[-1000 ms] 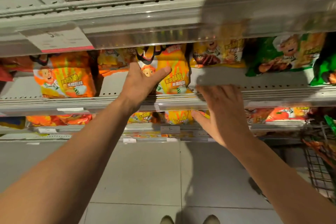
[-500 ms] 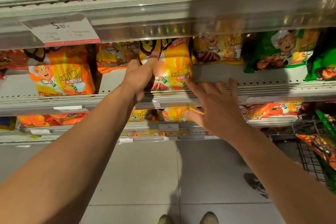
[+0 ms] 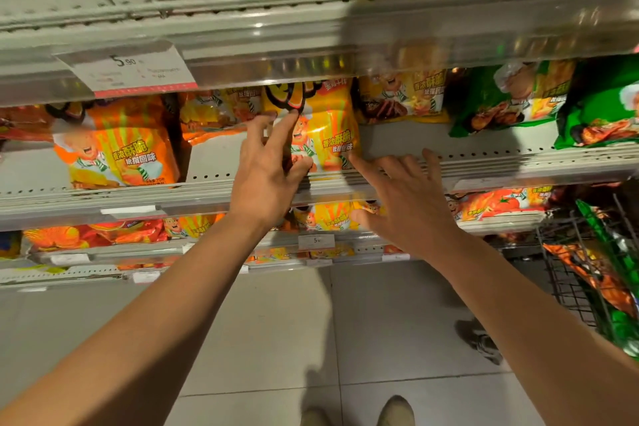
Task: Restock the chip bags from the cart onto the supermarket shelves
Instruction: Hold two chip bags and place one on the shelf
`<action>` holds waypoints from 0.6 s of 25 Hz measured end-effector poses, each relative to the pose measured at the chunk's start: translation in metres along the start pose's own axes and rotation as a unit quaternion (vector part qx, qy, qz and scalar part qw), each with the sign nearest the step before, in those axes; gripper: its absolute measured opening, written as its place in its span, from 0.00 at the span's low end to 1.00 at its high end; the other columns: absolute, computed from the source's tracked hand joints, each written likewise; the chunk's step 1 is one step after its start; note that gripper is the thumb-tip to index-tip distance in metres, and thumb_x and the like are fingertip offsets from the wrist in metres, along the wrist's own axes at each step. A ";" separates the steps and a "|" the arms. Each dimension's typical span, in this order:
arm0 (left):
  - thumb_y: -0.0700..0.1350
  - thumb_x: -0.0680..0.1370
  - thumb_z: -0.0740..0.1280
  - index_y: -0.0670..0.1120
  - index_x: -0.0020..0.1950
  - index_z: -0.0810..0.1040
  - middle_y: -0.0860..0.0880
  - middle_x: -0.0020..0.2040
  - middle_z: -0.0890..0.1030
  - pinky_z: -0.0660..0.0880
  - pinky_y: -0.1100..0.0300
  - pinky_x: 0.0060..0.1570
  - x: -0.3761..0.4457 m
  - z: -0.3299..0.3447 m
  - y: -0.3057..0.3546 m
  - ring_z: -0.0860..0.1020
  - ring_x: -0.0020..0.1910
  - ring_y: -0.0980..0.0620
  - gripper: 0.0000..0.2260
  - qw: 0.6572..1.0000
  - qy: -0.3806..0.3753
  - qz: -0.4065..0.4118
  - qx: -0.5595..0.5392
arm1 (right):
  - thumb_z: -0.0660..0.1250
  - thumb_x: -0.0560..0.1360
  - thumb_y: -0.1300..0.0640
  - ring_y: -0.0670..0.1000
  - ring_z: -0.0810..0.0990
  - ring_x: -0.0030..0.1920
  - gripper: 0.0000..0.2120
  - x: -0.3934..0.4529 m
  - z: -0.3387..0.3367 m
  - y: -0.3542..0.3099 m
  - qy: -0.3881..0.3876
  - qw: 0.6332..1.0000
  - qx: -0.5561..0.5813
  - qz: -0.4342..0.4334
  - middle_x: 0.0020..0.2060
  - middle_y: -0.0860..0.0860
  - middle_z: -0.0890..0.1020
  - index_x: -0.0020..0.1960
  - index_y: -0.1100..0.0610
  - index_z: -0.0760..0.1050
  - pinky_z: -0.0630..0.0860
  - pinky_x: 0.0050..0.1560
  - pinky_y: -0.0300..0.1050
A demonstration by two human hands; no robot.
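Shoes at the bottom edge, cut off by the frame. Cart at right, partly out of view; bags inside are blurred. Right hand is spread flat, fingers straight, forefinger tip touching the lower right corner of the yellow bag. Left hand has straight fingers laid on that bag's left face, thumb against its lower edge; no grip evident. The bag stands upright at the front of the middle shelf, its top hidden behind the rail above. Orange bag stands left, green bags right. Price tag print is mostly unreadable.
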State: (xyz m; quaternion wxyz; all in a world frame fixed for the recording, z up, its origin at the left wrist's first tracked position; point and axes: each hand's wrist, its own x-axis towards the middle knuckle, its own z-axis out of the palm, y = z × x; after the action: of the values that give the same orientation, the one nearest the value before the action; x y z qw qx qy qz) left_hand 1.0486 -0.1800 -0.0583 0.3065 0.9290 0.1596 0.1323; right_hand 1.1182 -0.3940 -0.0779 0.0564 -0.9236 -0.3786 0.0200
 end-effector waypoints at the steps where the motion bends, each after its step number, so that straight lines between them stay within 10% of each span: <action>1: 0.48 0.79 0.70 0.53 0.77 0.64 0.45 0.74 0.61 0.70 0.41 0.67 0.001 -0.002 0.006 0.66 0.71 0.42 0.28 0.999 -0.016 -0.016 0.027 | 0.63 0.76 0.35 0.55 0.70 0.68 0.39 -0.002 -0.004 0.001 -0.012 1.000 0.005 -0.005 0.66 0.47 0.74 0.81 0.42 0.52 0.51 0.77 0.67; 6: 0.57 0.79 0.65 0.54 0.82 0.51 0.46 0.82 0.49 0.52 0.37 0.77 -0.025 -0.002 0.063 0.45 0.81 0.42 0.36 0.988 -0.059 0.003 0.141 | 0.69 0.79 0.50 0.51 0.69 0.71 0.28 -0.047 -0.047 0.019 0.032 0.972 0.231 0.022 0.70 0.49 0.74 0.77 0.47 0.66 0.62 0.73 0.49; 11: 0.51 0.78 0.70 0.45 0.79 0.63 0.40 0.79 0.59 0.61 0.44 0.76 -0.047 0.035 0.177 0.57 0.79 0.38 0.32 0.979 -0.140 0.142 0.044 | 0.70 0.78 0.49 0.40 0.72 0.64 0.26 -0.170 -0.109 0.087 0.113 0.943 0.269 0.160 0.63 0.38 0.75 0.75 0.43 0.69 0.67 0.65 0.31; 15: 0.54 0.80 0.67 0.47 0.79 0.64 0.42 0.80 0.58 0.59 0.47 0.77 -0.037 0.088 0.299 0.57 0.79 0.41 0.29 0.952 -0.214 0.219 0.015 | 0.66 0.80 0.46 0.44 0.66 0.73 0.28 -0.258 -0.155 0.156 0.096 0.935 0.235 0.246 0.72 0.41 0.70 0.78 0.40 0.62 0.67 0.72 0.45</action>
State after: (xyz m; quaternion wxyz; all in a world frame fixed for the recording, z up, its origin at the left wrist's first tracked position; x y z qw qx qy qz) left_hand 1.1099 -0.4684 0.0507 0.2834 0.9521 -0.1149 -0.0078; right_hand 1.0558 -0.6991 0.0562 0.3015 -0.9457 -0.1166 0.0334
